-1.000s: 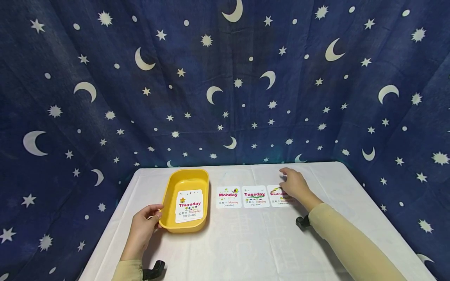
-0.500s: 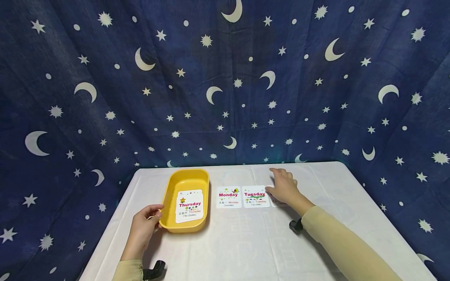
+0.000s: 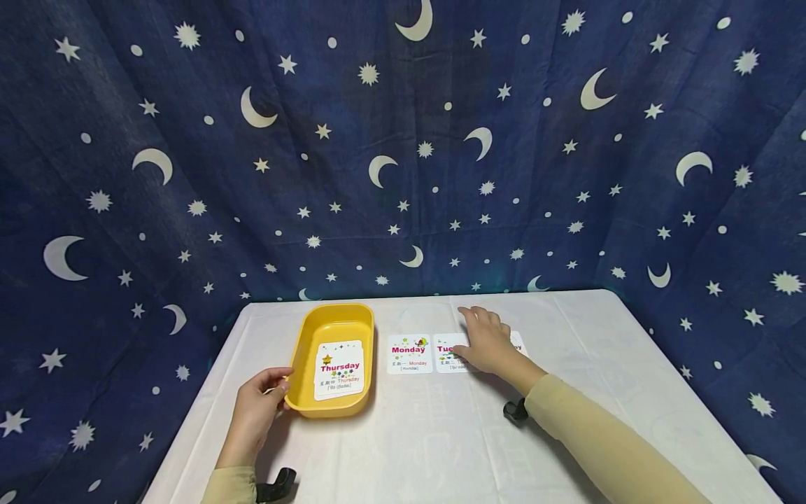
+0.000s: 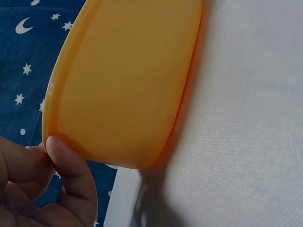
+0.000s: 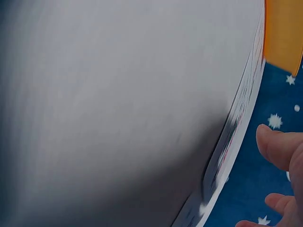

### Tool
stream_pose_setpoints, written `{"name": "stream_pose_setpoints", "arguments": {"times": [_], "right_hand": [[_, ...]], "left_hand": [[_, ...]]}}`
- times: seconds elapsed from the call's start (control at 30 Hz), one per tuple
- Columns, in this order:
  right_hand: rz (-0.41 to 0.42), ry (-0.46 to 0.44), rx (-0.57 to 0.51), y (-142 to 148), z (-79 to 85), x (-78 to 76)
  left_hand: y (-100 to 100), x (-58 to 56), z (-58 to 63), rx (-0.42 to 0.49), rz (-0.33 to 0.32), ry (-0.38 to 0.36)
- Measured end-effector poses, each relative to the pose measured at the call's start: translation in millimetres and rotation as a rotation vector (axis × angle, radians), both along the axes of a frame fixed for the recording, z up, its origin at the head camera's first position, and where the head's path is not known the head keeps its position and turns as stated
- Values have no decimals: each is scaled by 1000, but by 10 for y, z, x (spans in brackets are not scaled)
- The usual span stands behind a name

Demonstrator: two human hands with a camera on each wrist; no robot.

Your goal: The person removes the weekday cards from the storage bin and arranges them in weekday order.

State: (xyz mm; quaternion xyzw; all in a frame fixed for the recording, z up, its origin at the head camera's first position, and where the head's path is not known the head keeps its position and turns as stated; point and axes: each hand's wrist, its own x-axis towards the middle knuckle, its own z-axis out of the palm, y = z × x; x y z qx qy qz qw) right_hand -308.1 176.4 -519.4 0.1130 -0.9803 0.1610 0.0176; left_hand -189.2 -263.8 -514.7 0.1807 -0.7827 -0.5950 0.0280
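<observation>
My left hand (image 3: 252, 409) pinches the near left corner of a yellow plastic tray (image 3: 334, 329), thumb and fingers at its rim (image 4: 47, 109). Inside the tray lies a white Thursday card (image 3: 340, 371) with another card's edge showing beneath it. To the right, a Monday card (image 3: 410, 360) lies flat beside a Tuesday card (image 3: 444, 358). My right hand (image 3: 488, 344) is over the Tuesday card's right side, fingers spread and holding nothing. It hides most of a third card (image 3: 518, 341) at the row's right end.
A white cloth covers the table (image 3: 428, 441). Behind it hangs a dark blue curtain (image 3: 352, 224) with moons and stars. A black device sits at each wrist, the right one (image 3: 516, 411) close over the cloth.
My right hand has moved left, from above the Wednesday card to above the Tuesday card. The left hand, the tray and the cards stay where they were.
</observation>
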Motion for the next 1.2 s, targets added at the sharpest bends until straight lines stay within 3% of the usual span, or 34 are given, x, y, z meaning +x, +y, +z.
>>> {"name": "stream_pose_setpoints", "arguments": {"times": [0.97, 1.2], "right_hand": [[216, 71, 5, -793, 76, 396], [253, 70, -37, -935, 157, 492]], "left_hand": [[4, 3, 12, 10, -2, -4], [2, 4, 11, 6, -4, 0]]}}
